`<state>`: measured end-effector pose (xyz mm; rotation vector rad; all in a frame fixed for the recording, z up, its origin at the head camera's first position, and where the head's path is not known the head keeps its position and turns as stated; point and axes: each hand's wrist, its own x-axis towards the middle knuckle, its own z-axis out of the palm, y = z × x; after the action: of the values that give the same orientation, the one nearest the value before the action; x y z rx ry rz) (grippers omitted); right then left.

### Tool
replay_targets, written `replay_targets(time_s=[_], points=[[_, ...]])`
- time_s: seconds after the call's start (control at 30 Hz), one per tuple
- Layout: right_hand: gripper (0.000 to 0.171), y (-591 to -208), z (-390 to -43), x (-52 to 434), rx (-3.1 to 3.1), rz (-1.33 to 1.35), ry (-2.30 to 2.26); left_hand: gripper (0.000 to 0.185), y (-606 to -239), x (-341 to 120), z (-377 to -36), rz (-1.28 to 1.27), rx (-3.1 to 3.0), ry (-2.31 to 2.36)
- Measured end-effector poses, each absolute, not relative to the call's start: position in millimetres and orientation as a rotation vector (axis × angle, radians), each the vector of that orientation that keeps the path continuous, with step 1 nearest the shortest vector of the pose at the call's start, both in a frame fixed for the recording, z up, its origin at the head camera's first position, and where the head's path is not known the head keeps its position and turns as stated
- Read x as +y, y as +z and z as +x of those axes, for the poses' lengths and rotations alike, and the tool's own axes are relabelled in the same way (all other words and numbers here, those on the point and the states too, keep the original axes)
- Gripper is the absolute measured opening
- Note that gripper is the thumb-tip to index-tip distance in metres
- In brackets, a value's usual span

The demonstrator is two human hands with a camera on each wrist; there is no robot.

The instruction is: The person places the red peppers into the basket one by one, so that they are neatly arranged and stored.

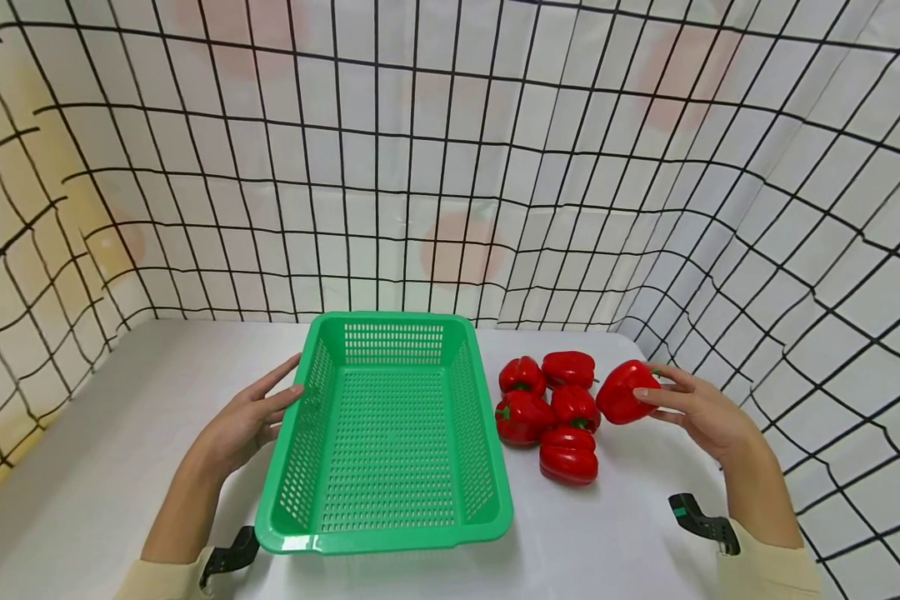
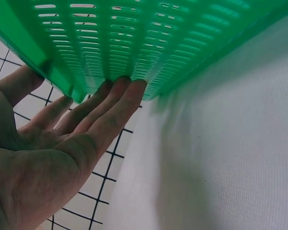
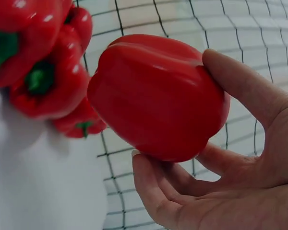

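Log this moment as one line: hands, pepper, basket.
left hand: flat against green basket side | right hand: holds red pepper | basket: empty | five peppers: on table

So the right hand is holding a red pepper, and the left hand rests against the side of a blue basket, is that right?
Nearly. The basket is green, not blue, as the head view and the left wrist view show. The rest holds: the right hand grips a red pepper, and the left hand rests with straight fingers against the basket's side.
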<state>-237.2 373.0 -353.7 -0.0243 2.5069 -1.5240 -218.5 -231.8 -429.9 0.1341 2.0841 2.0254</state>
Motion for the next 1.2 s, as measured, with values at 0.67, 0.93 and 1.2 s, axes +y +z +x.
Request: replay_targets(time_s=[0.67,0.93,1.2], points=[[0.070,-275.7,-278.6,272.9,2.566,-0.250,-1.224,0.074,-429.0,-231.2,-214.4,0.124,2.091,2.031],[0.070,-256.2,-289.3,227.1,2.565,-0.301,-1.144,0.072,-426.3,-231.1,-214.1,0.126,2.061,2.039],[0.072,-251.8,-296.2,173.4,2.509,-0.344,-1.221,0.073,-427.8,-231.7,-214.3,0.115,2.049,2.045]])
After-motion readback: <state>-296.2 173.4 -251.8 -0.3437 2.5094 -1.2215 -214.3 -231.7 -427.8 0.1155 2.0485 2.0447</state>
